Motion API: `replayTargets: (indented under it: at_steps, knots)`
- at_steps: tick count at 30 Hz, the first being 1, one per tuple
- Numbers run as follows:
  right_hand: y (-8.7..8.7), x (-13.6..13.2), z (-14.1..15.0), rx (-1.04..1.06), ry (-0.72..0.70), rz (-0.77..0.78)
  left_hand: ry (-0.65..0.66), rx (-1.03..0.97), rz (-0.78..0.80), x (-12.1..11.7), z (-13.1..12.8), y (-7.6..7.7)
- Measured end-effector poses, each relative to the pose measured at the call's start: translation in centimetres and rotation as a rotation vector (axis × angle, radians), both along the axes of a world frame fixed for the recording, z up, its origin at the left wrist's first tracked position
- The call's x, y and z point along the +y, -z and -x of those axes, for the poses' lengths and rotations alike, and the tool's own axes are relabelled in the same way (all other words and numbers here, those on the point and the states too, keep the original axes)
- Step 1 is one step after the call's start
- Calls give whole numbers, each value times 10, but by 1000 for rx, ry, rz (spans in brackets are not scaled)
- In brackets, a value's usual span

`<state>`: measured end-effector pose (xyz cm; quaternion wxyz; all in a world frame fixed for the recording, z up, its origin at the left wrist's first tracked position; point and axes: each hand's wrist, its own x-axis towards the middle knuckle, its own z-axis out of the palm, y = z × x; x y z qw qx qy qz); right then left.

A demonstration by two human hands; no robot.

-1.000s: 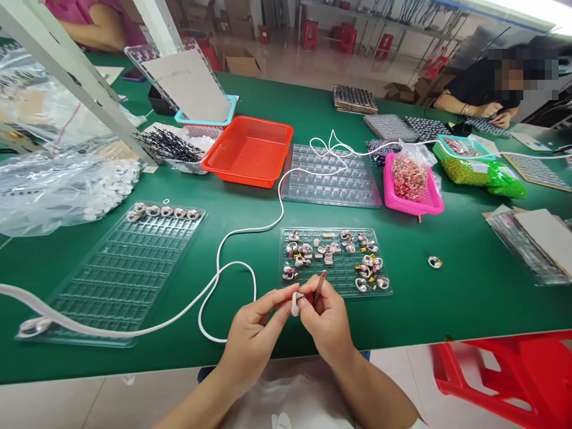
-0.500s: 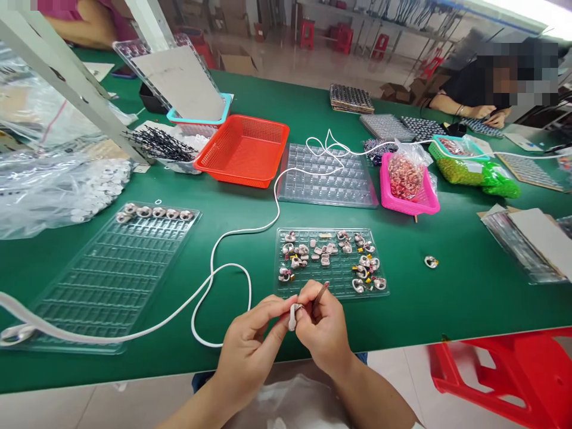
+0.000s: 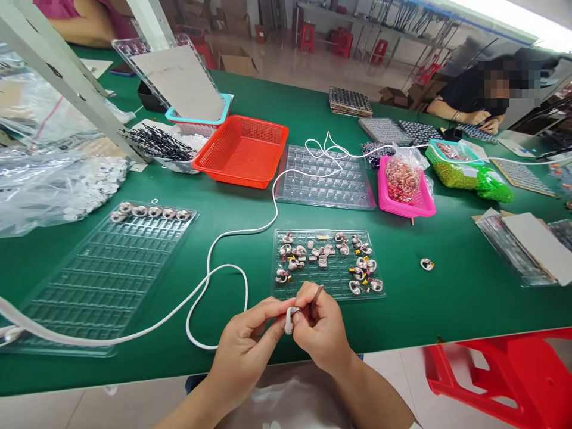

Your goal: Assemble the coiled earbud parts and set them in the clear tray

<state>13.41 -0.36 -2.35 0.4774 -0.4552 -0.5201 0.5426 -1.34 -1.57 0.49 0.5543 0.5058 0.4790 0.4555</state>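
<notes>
Just above the table's near edge, my left hand [image 3: 245, 345] pinches a small white curved earphone piece [image 3: 288, 322] between thumb and fingers. My right hand [image 3: 324, 333] is closed against the same piece. From its curled fingers sticks the end of a thin brownish tool [image 3: 317, 293]; its tip is hidden, so its kind is unclear. Right behind the hands lies a clear plastic tray [image 3: 328, 286] with several similar earphone parts [image 3: 364, 268] at its sides. Small pale caps [image 3: 322, 260] are grouped in its middle.
A longer clear tray [image 3: 111, 280] at left carries a row of earphone parts. A white cable [image 3: 209, 262] winds over the green table. Behind are a red basket [image 3: 243, 152] and a pink basket [image 3: 404, 205]. One earphone part [image 3: 427, 264] lies alone at right. A co-worker [image 3: 473, 101] sits far right.
The view has shifted slightly, moving the table items a little left. Both hands keep nearly the same grip on the white piece; the brownish tool's visible end has tilted slightly.
</notes>
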Motion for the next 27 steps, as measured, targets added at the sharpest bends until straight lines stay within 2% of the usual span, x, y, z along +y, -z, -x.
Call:
replayTargets:
  at_steps: [4,8,11,14,17,19,23,27]
  knots:
    - [1,-1,5,15,36,-7,17,-19,-22,-1,-1,3]
    - [3,3,5,22,48,50,12,38,0,1,0,5]
    - [1,7,-1,-1,-7,103,81,52,55,5,3,3]
    - [-10,11,-9,-56,-94,150,126,31,122,10,7,1]
    - [-22,14,-20,-54,-215,171,98,-39,192,14,11,2]
    - [-24,15,-28,-5,-245,175,50,-129,257,16,13,4]
    - [-13,10,-37,78,-140,219,-28,-298,365,17,14,11]
    - [-3,5,-33,105,-155,243,-59,-321,382,17,10,13]
